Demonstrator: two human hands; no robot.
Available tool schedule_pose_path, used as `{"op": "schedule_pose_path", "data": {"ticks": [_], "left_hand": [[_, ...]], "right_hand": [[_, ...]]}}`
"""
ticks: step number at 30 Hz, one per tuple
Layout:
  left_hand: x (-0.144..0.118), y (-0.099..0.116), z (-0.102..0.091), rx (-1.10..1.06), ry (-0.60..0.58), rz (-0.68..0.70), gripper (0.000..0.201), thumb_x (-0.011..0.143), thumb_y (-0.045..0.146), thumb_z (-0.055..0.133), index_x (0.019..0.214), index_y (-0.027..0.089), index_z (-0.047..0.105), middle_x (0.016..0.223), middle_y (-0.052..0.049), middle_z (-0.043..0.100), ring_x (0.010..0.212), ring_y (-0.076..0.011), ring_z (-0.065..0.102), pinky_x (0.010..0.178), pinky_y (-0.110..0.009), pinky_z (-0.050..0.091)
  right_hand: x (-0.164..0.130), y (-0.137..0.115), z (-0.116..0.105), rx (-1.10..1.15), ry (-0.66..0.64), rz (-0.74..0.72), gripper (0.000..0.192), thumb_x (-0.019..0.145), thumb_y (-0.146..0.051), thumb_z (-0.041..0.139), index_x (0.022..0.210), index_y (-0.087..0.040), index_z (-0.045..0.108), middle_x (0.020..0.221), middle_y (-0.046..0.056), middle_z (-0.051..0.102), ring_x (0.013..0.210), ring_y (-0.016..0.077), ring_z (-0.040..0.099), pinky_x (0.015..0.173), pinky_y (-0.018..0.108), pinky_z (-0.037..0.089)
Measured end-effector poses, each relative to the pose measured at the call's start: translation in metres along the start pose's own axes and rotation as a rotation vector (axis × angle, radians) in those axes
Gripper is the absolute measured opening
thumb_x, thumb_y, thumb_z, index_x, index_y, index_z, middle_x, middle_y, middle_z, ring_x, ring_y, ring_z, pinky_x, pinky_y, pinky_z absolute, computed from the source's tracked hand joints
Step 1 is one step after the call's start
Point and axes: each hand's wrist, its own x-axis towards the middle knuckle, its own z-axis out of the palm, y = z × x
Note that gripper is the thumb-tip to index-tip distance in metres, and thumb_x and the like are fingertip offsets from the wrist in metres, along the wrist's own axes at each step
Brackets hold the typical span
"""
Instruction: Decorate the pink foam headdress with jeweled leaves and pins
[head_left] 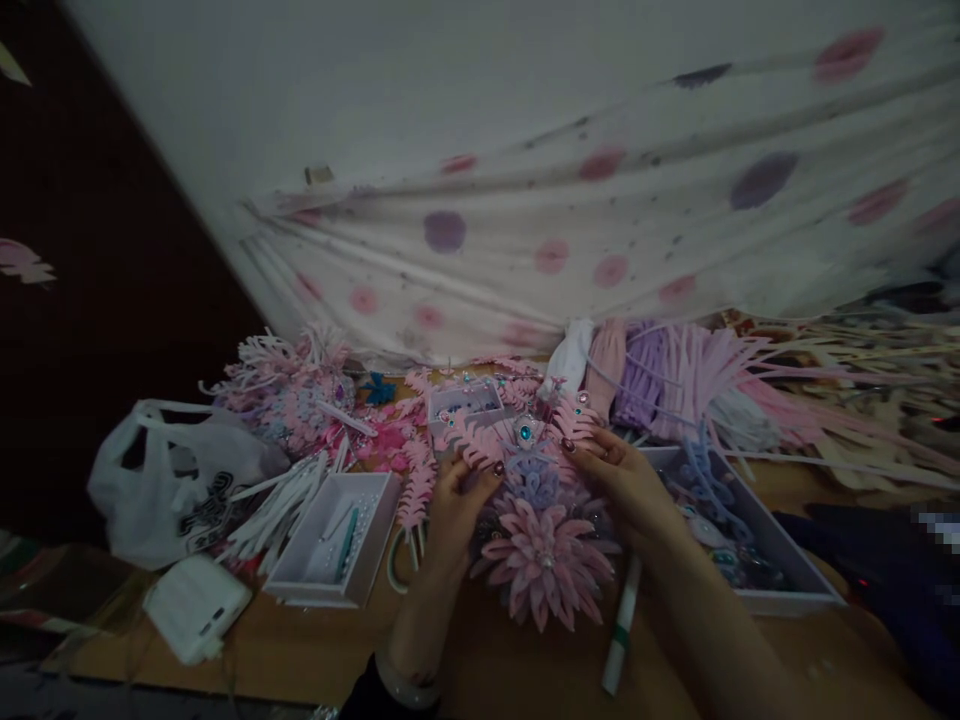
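Between my hands is a pink flower ornament (546,555) with layered pointed petals, a lilac looped part (531,475) above it and a round blue gem (525,432) at its top. Pink feather-shaped pieces spread out on both sides. My left hand (459,500) is closed, with thumb and fingers pinching the left pink feather-shaped piece (480,445). On the other side, my right hand (619,480) pinches the right pink feather-shaped piece (576,420). Its fingertips are partly hidden behind the pieces.
A white box (375,545) with beads and a teal tool stands left; another box (787,600) holds trinkets at right. Bundles of pipe cleaners (641,375) lie behind. A plastic bag (135,500), a white device (196,605) and a white-and-green stick (619,640) are also around.
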Motion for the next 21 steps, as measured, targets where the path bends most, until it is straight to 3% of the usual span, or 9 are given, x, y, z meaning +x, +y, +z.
{"op": "schedule_pose_path", "data": {"ticks": [9,14,17,19,21], "left_hand": [[0.003,-0.01,-0.004,0.018,-0.023,0.029,0.025,0.063,0.035,0.08,0.082,0.02,0.077,0.104,-0.006,0.064,0.113,-0.0249,0.055,0.097,-0.032,0.04],[0.006,-0.013,-0.004,0.024,-0.022,0.01,0.025,0.061,0.036,0.082,0.079,0.02,0.076,0.1,-0.006,0.066,0.111,-0.0254,0.056,0.096,-0.032,0.042],[0.005,-0.011,-0.008,0.028,-0.038,-0.021,0.034,0.064,0.038,0.079,0.091,0.019,0.072,0.104,-0.008,0.066,0.109,-0.0273,0.059,0.094,-0.037,0.044],[0.002,-0.001,-0.014,0.127,0.067,0.06,0.046,0.068,0.036,0.077,0.11,0.021,0.065,0.118,-0.009,0.062,0.117,-0.0281,0.055,0.1,-0.04,0.041],[-0.002,0.022,-0.017,0.342,0.219,0.311,0.055,0.072,0.033,0.074,0.123,0.025,0.056,0.133,-0.01,0.053,0.128,-0.0272,0.046,0.107,-0.041,0.034]], "right_hand": [[-0.002,0.005,0.002,-0.053,-0.063,-0.016,0.052,0.042,-0.039,0.096,0.081,-0.018,0.067,0.07,0.0,0.068,0.062,0.0138,0.063,0.058,0.02,0.049],[-0.003,0.007,0.003,-0.038,0.002,-0.043,0.049,0.043,-0.041,0.095,0.076,-0.019,0.065,0.069,-0.001,0.067,0.06,0.0134,0.061,0.056,0.02,0.048],[-0.003,0.007,0.002,-0.025,0.029,-0.063,0.05,0.044,-0.039,0.094,0.08,-0.019,0.067,0.077,0.001,0.07,0.064,0.0137,0.062,0.059,0.021,0.049],[-0.003,0.008,0.0,-0.014,0.035,-0.071,0.051,0.044,-0.039,0.093,0.083,-0.018,0.068,0.08,0.003,0.071,0.068,0.0156,0.064,0.063,0.023,0.05],[-0.002,0.009,-0.001,0.0,0.036,-0.081,0.05,0.045,-0.039,0.092,0.083,-0.017,0.068,0.079,0.003,0.07,0.071,0.0176,0.065,0.066,0.025,0.051]]}}
